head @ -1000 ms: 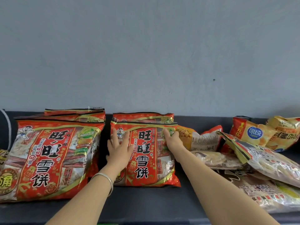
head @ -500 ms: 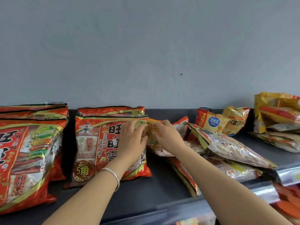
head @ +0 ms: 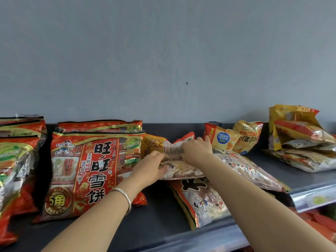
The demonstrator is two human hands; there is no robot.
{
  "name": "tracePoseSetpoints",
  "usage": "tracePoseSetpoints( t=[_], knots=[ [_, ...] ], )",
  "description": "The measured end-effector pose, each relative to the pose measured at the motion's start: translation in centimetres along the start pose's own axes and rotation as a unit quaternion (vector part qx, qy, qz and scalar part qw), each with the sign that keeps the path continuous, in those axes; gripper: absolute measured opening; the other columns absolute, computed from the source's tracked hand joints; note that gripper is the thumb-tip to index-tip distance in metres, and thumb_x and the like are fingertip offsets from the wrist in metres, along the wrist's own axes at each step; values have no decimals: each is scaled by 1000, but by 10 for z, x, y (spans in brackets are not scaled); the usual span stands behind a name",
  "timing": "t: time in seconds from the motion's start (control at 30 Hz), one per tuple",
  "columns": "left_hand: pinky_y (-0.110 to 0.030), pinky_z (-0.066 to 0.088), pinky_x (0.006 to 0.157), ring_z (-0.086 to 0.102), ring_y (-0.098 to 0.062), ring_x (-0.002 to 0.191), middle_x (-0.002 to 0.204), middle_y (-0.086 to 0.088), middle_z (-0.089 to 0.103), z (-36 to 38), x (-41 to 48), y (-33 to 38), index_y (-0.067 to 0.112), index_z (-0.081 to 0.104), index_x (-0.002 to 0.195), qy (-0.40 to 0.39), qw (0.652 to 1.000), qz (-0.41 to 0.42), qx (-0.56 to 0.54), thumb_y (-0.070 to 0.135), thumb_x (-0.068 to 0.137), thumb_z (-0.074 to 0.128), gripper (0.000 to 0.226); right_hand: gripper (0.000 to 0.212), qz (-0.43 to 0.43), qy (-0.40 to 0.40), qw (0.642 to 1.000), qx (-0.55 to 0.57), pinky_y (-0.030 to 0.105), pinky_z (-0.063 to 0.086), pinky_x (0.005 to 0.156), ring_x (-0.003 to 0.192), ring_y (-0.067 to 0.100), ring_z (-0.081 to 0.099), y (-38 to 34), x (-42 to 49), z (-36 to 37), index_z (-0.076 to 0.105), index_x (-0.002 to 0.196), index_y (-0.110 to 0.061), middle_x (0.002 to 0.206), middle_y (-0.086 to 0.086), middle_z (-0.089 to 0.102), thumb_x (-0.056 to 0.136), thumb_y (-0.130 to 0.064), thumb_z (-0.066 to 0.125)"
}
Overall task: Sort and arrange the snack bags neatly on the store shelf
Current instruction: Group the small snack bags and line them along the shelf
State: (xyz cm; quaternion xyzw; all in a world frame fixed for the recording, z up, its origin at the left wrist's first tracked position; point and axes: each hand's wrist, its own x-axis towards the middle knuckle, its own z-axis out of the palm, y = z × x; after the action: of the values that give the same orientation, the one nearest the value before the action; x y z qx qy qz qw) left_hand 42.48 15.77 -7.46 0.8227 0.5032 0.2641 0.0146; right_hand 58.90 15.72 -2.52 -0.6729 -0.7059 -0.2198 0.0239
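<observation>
Both hands are in the messy pile mid-shelf. The left hand (head: 150, 167) has its fingers (head: 160, 157) curled together round the near end of a clear bag (head: 183, 170), which lies flat on top of other bags. The right hand (head: 197, 151) has its fingers (head: 189, 142) bent over and clamped on the crumpled top of an orange bag (head: 154, 143). That one is wedged just beside the big red bag (head: 85, 170), which stands on the shelf (head: 160, 215). There's a bracelet (head: 125, 195) on the left wrist. Neither thumb is really visible.
</observation>
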Motion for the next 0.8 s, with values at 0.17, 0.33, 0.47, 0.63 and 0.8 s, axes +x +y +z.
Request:
tracePoseSetpoints(
  t=[0.17,0.33,0.47,0.63,0.8],
  knots=[
    [-37,47,92,51,-17,115,131,4,49,-2,16,1,19,55,127,61,998,-17,-8,28,96,49,33,35,-69,21,994,84,48,39,101,120,35,51,-14,43,10,51,128,-13,128,12,55,96,-27,50],
    [-31,42,99,48,-14,119,133,5,47,3,24,-3,18,53,131,91,995,-46,-22,23,96,50,36,43,-91,-4,985,145,55,31,108,124,37,47,-27,78,28,39,136,-12,132,14,53,94,-12,46],
    [-29,41,99,48,-14,119,133,5,46,5,27,-3,19,52,131,92,993,-71,-16,23,95,51,36,40,-88,11,987,132,56,26,110,127,36,45,-25,88,33,46,133,-12,133,14,50,93,-11,49],
    [-23,36,94,46,-16,121,136,2,44,2,30,3,21,49,133,81,990,-116,-19,23,95,51,38,30,-80,44,982,167,47,37,98,116,33,51,0,88,40,52,120,-15,122,10,56,91,-10,49],
    [-28,37,96,46,-20,123,137,-5,44,0,42,16,20,43,137,80,982,-167,-49,25,95,52,44,14,-4,112,902,416,37,43,71,92,34,56,48,90,54,50,90,-8,99,13,56,96,-17,42]
  ],
)
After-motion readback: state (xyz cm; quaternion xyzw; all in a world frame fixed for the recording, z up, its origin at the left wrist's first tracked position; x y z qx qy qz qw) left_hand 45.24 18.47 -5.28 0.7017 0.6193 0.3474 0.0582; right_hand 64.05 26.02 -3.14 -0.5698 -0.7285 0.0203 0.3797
